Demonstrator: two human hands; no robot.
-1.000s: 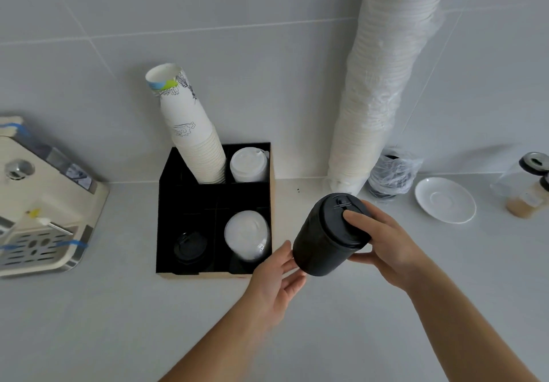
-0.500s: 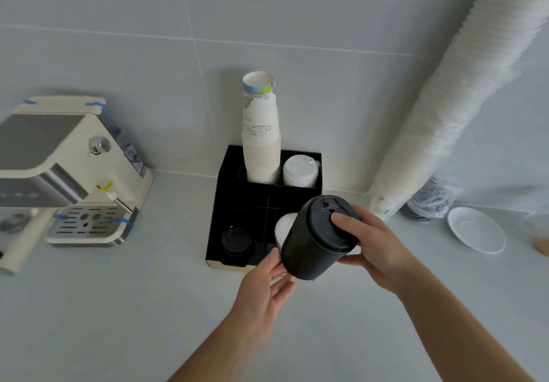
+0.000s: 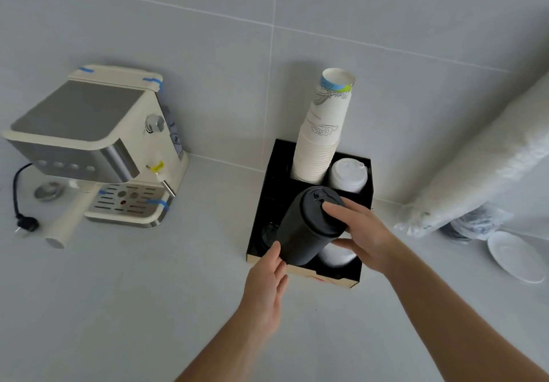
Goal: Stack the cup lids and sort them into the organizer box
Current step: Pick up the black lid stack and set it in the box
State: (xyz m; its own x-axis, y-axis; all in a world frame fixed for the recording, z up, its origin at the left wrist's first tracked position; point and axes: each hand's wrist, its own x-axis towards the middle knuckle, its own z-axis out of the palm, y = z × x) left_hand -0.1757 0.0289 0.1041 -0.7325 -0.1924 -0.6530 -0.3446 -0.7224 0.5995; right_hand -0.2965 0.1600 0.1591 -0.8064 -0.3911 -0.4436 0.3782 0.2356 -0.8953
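Right hand (image 3: 364, 237) clamped around top end of black lid stack (image 3: 307, 227), forefinger laid across uppermost lid; left hand (image 3: 269, 280) loosely open, fingertips touching stack's lower end; stack tilted above front half of black organizer box (image 3: 335, 279); behind, paper cups (image 3: 322, 135) and white lids (image 3: 347, 175) in 2 rear compartments.

Coffee machine (image 3: 98, 147), saucer (image 3: 517, 255), paper cups (image 3: 322, 132)
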